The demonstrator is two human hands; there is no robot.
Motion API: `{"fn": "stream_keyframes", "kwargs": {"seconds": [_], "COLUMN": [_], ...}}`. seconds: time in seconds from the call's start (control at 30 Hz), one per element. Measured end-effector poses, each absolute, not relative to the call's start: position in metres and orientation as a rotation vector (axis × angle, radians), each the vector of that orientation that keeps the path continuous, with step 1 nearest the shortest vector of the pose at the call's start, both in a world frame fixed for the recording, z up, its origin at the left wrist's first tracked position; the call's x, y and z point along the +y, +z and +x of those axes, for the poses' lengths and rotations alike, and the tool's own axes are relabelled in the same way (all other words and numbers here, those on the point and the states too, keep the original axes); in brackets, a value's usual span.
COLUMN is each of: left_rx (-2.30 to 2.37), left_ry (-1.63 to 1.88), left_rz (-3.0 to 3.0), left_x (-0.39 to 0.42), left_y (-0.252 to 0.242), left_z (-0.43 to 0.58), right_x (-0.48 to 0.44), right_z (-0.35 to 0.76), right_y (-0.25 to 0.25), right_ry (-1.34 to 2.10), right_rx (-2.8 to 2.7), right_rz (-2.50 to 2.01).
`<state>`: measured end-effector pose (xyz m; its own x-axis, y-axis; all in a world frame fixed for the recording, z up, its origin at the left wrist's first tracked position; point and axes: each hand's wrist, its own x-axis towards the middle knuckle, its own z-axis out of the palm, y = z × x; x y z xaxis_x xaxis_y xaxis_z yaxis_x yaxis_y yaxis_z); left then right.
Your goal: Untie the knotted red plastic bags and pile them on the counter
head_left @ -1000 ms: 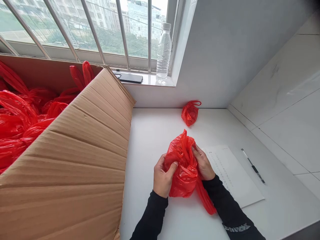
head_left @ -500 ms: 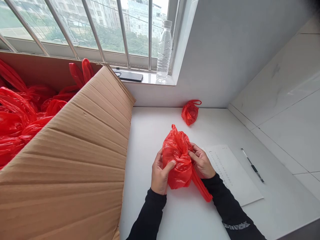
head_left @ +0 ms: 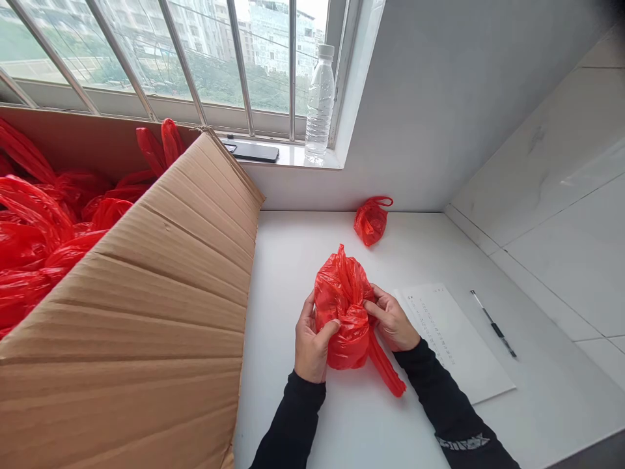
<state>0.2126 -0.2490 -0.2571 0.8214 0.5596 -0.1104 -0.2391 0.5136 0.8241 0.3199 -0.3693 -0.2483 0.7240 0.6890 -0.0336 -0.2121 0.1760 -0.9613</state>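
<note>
Between my two hands is a red plastic bag (head_left: 347,312), gathered and bulging, with a long handle strip hanging off its lower right side. My left hand (head_left: 312,342) grips the bag's left side, thumb laid across the front and fingers behind it. On the right side, my right hand (head_left: 392,319) pinches the gathered plastic between thumb and fingers. What the bag contains is hidden. Beyond it, against the wall, a smaller tied red bag (head_left: 370,223) rests on the white table (head_left: 288,273) with its loop handle up.
A large cardboard box (head_left: 161,306) holding several red bags (head_left: 53,228) fills the left. Right of my hands lie a sheet of paper (head_left: 469,365) with writing and a pen (head_left: 493,324). A clear bottle (head_left: 319,104) and a phone (head_left: 256,152) sit on the windowsill.
The bag has turned slightly in my hands, and its hanging handle strip has swung a little to the left. Both hands keep their hold.
</note>
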Motion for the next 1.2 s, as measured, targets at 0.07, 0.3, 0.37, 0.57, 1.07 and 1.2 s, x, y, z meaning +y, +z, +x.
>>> {"fn": "stream_keyframes", "kwargs": {"seconds": [0.07, 0.3, 0.37, 0.57, 1.07, 1.2], "left_rx": [0.374, 0.341, 0.341, 0.336, 0.336, 0.330], "left_ry": [0.472, 0.506, 0.516, 0.489, 0.430, 0.446], "left_rz": [0.913, 0.953, 0.970, 0.919, 1.043, 0.974], "left_x": [-0.250, -0.249, -0.249, -0.249, -0.254, -0.254], "left_y": [-0.256, -0.258, -0.260, -0.262, -0.256, -0.258], "left_z": [0.212, 0.211, 0.211, 0.212, 0.213, 0.214], "right_x": [-0.369, -0.369, -0.369, -0.369, -0.369, -0.368], "right_z": [0.321, 0.319, 0.318, 0.319, 0.317, 0.311], "right_y": [-0.250, -0.249, -0.247, -0.248, -0.244, -0.234], "right_ry": [0.638, 0.696, 0.733, 0.722, 0.580, 0.639], "right_rx": [-0.447, -0.443, -0.459, -0.476, -0.376, -0.424], "right_rz": [-1.229, -1.158, -1.152, -1.164, -1.077, -1.082]}}
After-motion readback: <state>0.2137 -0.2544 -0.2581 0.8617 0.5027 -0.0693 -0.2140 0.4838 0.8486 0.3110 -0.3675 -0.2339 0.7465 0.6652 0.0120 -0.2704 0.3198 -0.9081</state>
